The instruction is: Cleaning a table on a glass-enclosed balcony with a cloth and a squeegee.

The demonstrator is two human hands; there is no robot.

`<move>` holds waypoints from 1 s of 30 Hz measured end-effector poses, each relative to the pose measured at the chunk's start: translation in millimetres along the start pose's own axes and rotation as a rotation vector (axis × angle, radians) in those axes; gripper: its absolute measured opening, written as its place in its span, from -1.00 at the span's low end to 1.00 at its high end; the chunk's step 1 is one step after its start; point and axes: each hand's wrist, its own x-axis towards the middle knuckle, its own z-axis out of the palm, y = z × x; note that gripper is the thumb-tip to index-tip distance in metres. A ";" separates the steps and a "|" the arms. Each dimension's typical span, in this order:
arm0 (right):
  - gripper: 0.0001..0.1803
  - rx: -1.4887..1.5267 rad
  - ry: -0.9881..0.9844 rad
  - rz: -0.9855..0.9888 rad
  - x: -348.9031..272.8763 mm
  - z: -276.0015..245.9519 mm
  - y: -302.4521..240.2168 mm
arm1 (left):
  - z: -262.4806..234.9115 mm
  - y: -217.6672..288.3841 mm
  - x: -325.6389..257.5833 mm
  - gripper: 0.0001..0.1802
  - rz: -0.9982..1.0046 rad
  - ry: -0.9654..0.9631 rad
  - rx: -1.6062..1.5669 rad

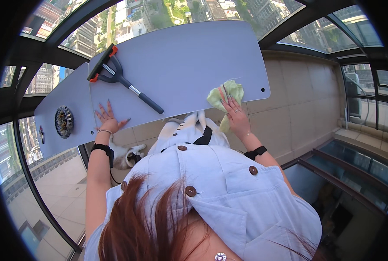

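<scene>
Two hands are at one pale tabletop (181, 52), which has a seam that splits it into two parts. The left hand (109, 118) lies on it by the near edge, close to the seam. Its fingers are spread wide and it holds nothing. The right hand (236, 114) lies on one light green cloth (233, 89), with its fingers close together. I cannot tell if it grips the cloth. The cloth is bunched up at the near edge, toward the right end, and a bit of it hangs over.

One squeegee (123, 81) with a black and orange head lies between the hands, farther back. On the left part sit one round, dark, patterned dish (64, 122) and one tiny dark thing (41, 135). Two black bands (255, 152) go around the wrists, one on each. One furry pet (125, 156) is down on the floor (298, 95).
</scene>
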 end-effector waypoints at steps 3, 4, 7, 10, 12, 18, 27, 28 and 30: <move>-0.45 0.163 -0.137 -0.160 19.0 16.1 -45.8 | 11.8 -8.7 -3.9 0.41 -0.082 0.127 -0.019; -0.45 0.160 -0.138 -0.164 23.9 17.5 -53.9 | 7.7 -3.1 -7.3 0.40 -0.076 0.127 -0.046; -0.50 0.428 -0.309 -0.172 35.3 14.3 -82.5 | -6.5 -0.1 -24.7 0.34 -0.049 0.163 -0.079; -0.55 1.320 -0.420 0.481 41.0 -11.6 -103.3 | -13.1 -7.5 -46.3 0.19 0.036 0.287 -0.127; -0.51 1.620 -0.325 0.441 49.1 -24.8 -127.8 | -8.0 -12.8 -58.4 0.08 0.092 0.380 -0.171; -0.30 2.449 -0.361 0.269 72.8 -47.1 -218.8 | -39.6 10.5 -153.2 -0.43 0.702 0.294 -0.868; -0.35 2.525 -0.625 0.217 84.1 -12.2 -292.7 | -20.2 17.2 -195.9 -0.35 0.935 -0.010 -1.455; -0.36 2.507 -0.614 0.270 82.6 -10.4 -299.7 | -17.4 13.3 -201.7 -0.34 0.895 -0.068 -1.567; -0.38 2.486 -0.612 0.328 80.2 -9.3 -311.5 | -13.2 0.7 -210.1 -0.35 0.858 -0.087 -1.602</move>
